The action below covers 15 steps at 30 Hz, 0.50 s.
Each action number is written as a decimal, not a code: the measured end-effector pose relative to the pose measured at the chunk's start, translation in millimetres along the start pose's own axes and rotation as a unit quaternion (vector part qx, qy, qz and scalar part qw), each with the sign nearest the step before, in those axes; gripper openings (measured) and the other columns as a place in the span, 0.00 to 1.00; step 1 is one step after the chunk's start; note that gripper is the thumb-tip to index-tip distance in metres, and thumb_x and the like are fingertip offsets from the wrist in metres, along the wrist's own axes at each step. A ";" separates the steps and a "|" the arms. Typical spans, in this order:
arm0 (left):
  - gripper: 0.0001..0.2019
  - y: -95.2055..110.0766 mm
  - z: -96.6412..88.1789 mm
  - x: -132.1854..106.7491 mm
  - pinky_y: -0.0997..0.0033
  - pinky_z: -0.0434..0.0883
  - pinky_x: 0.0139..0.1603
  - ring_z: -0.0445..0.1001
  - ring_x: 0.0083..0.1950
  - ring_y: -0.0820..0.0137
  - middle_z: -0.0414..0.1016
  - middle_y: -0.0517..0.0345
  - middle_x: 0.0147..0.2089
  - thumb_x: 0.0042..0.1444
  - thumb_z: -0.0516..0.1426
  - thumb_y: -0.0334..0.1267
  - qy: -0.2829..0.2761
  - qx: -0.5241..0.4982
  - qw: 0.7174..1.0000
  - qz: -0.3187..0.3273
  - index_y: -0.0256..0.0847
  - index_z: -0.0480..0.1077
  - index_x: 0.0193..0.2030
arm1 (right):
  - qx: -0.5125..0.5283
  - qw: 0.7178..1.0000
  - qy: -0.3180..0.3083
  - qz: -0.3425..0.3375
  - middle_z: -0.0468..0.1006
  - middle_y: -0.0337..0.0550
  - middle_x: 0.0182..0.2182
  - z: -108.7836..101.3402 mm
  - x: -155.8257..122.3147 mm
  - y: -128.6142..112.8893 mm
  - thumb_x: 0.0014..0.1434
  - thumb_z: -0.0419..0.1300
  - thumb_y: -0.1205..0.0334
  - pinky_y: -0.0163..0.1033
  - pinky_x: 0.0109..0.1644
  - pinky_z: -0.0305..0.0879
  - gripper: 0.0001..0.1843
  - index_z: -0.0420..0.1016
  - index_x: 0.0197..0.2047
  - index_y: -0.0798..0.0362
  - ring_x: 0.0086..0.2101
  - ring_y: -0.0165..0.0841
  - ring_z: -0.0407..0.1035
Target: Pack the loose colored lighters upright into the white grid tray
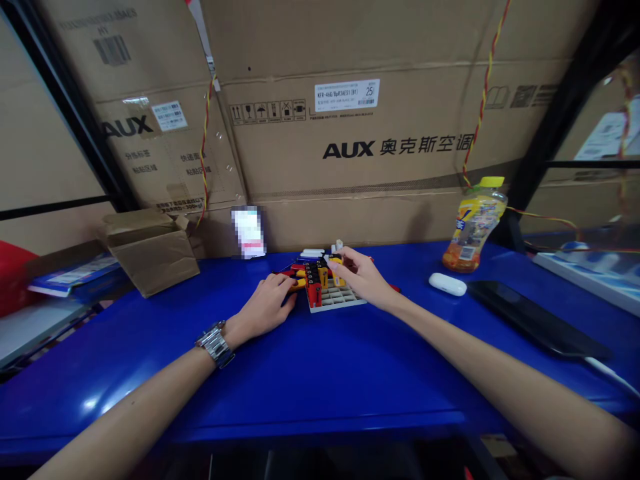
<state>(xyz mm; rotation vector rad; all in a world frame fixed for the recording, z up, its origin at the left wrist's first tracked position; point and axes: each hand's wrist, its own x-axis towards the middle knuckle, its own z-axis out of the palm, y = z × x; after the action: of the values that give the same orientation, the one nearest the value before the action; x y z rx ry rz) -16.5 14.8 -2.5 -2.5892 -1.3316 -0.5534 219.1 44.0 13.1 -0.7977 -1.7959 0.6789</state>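
Note:
A light grey gridded tray (344,299) lies on the blue table with rows of small red, black and yellow blocks standing in its left compartments. One red block (314,293) stands at the front left corner. My right hand (364,275) reaches over the tray's right side, thumb and fingers closed on a small yellow block (337,272). Left of the tray, my left hand (267,303) rests low on the table, fingers curled. Its thumb and forefinger close round a yellow piece (299,285), whose exact kind I cannot make out. Red parts show behind those fingers.
Behind stands a large cardboard carton (400,180), with a lit phone (249,232) leaning against it. An opened small box (153,257) is at left. To the right are a drink bottle (473,227), a white case (447,284) and a black power bank (535,317) with a cable.

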 end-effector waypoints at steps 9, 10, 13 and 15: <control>0.13 -7.1 5.3 -2.6 0.53 0.70 0.43 0.71 0.45 0.55 0.74 0.44 0.46 0.59 0.52 0.35 0.006 0.000 0.999 -0.053 0.38 0.66 0.51 | 0.043 0.994 -0.096 0.013 0.60 0.32 0.23 3.3 -1.5 5.0 0.55 0.61 0.55 0.35 0.26 0.53 0.13 0.72 0.41 0.53 0.22 0.26 0.54; 0.13 -8.5 6.0 -2.9 0.54 0.70 0.43 0.71 0.45 0.55 0.74 0.45 0.45 0.60 0.52 0.34 0.006 0.002 0.998 -0.056 0.38 0.66 0.52 | 0.047 0.994 -0.101 0.012 0.61 0.32 0.23 2.8 -1.2 5.4 0.55 0.61 0.56 0.35 0.26 0.53 0.13 0.72 0.41 0.53 0.22 0.26 0.55; 0.13 -12.0 8.5 -3.7 0.57 0.70 0.44 0.72 0.45 0.57 0.74 0.46 0.43 0.61 0.51 0.34 0.014 -0.003 0.999 -0.052 0.39 0.66 0.52 | 0.042 0.994 -0.099 0.011 0.63 0.33 0.25 0.5 -0.7 4.9 0.55 0.61 0.58 0.36 0.27 0.56 0.13 0.70 0.43 0.52 0.23 0.26 0.57; 0.13 -12.8 9.7 -3.8 0.59 0.71 0.43 0.73 0.43 0.59 0.74 0.48 0.42 0.62 0.50 0.34 0.023 -0.012 0.999 -0.046 0.39 0.65 0.53 | 0.042 0.995 -0.092 0.012 0.64 0.33 0.26 -0.9 -0.8 4.1 0.55 0.61 0.58 0.36 0.28 0.58 0.15 0.68 0.45 0.52 0.23 0.26 0.59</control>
<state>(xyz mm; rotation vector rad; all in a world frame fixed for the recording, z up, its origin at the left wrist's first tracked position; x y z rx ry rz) -26.4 22.6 -13.0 -2.5269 -1.4442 -0.6433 221.1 46.0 9.8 -0.7209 -1.9125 0.8618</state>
